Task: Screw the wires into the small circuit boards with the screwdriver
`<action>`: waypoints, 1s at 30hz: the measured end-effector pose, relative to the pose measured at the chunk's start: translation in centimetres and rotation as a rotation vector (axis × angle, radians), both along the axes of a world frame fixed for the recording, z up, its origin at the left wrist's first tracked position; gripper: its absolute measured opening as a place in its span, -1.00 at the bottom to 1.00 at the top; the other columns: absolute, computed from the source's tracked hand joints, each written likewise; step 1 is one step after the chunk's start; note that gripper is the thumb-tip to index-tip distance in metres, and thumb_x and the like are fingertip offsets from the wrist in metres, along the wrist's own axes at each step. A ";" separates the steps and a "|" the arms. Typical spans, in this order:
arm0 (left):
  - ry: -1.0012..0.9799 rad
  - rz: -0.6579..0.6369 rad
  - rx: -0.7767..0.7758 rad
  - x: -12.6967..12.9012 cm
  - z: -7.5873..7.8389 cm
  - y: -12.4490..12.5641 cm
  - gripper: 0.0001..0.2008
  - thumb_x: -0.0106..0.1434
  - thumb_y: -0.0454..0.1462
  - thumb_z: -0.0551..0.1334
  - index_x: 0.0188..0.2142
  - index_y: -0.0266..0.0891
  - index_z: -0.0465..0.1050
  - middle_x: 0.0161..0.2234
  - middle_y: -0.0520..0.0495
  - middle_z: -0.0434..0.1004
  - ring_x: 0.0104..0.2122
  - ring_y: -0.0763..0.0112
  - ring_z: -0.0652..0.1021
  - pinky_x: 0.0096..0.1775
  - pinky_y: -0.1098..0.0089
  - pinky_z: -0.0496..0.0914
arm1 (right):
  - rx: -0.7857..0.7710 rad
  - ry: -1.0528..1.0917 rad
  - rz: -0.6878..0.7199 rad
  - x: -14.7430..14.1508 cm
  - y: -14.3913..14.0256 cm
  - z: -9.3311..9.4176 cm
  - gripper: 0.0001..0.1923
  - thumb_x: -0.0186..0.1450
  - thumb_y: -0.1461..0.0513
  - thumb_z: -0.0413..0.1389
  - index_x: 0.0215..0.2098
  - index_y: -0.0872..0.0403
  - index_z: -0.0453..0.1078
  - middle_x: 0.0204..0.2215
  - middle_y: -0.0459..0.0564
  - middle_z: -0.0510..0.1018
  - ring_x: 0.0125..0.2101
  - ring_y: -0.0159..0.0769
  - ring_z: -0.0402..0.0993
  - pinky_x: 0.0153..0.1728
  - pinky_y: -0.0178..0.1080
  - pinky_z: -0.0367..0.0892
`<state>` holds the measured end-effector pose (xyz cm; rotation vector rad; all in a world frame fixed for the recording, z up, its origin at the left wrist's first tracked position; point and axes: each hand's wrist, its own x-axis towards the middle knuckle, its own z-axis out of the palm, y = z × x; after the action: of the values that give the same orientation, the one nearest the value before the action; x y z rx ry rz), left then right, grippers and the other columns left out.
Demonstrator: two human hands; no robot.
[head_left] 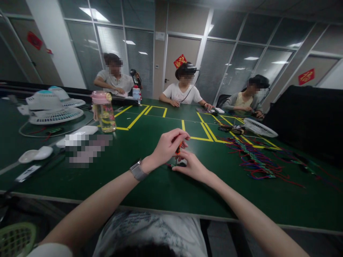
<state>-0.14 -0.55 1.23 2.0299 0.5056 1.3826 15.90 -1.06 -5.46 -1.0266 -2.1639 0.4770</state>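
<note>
My left hand [170,144], with a watch on its wrist, is closed around the orange and black handle of a screwdriver [178,147]. The tool stands roughly upright, its shaft pointing down towards the table. Just below and to the right, my right hand [194,167] is closed, thumb and fingers around a small dark part [171,165] with a bit of green and red at its end. My fingers hide most of that part, and the screwdriver's tip is hard to make out.
Right of my hands lies a row of small green circuit boards [250,153] with red and blue wires. A pink-lidded bottle [104,112] and white fans [55,107] stand left. Yellow tape [138,117] marks the green table [150,192]. Several people sit across it.
</note>
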 end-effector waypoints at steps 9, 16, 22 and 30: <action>-0.084 -0.152 -0.147 -1.3 -1.2 0.4 -0.65 0.39 -0.22 0.02 0.11 -0.22 0.31 -0.01 -0.19 0.46 -0.14 0.32 0.56 -0.14 0.31 0.49 | -0.101 -0.112 0.056 0.2 0.2 -0.7 -0.93 0.16 0.31 0.23 -0.35 0.13 0.54 -0.46 -0.08 0.46 -0.48 -0.42 0.32 -0.43 -0.35 0.24; -0.065 0.054 -0.075 -0.7 -1.5 -0.1 -0.75 0.25 -0.18 0.25 -0.11 -0.21 0.50 -0.23 -0.06 0.48 -0.32 0.44 0.54 -0.27 0.43 0.47 | -0.161 -0.030 0.054 0.8 0.4 -0.9 -0.92 0.11 0.30 0.26 -0.38 0.13 0.53 -0.46 -0.08 0.50 -0.49 -0.42 0.32 -0.44 -0.34 0.24; -0.094 0.035 -0.073 -0.2 -1.0 0.1 -0.69 0.38 -0.22 0.05 0.00 -0.20 0.46 -0.05 -0.15 0.47 -0.14 0.37 0.54 -0.08 0.35 0.44 | -0.153 0.065 0.062 0.6 0.5 -1.6 -0.91 0.13 0.24 0.26 -0.41 0.14 0.53 -0.46 -0.06 0.49 -0.46 -0.38 0.35 -0.40 -0.30 0.25; -0.133 0.071 -0.138 -0.7 -1.0 0.9 -0.77 0.21 -0.21 0.28 -0.16 -0.26 0.52 -0.26 -0.07 0.49 -0.33 0.43 0.53 -0.28 0.43 0.47 | -0.136 0.054 0.058 0.1 0.7 -1.8 -0.91 0.15 0.27 0.25 -0.37 0.14 0.54 -0.42 -0.03 0.50 -0.44 -0.37 0.36 -0.38 -0.30 0.26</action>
<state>-0.82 0.32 0.21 1.8124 0.6025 1.4709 15.97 -0.40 -7.25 -1.0134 -2.1421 0.6794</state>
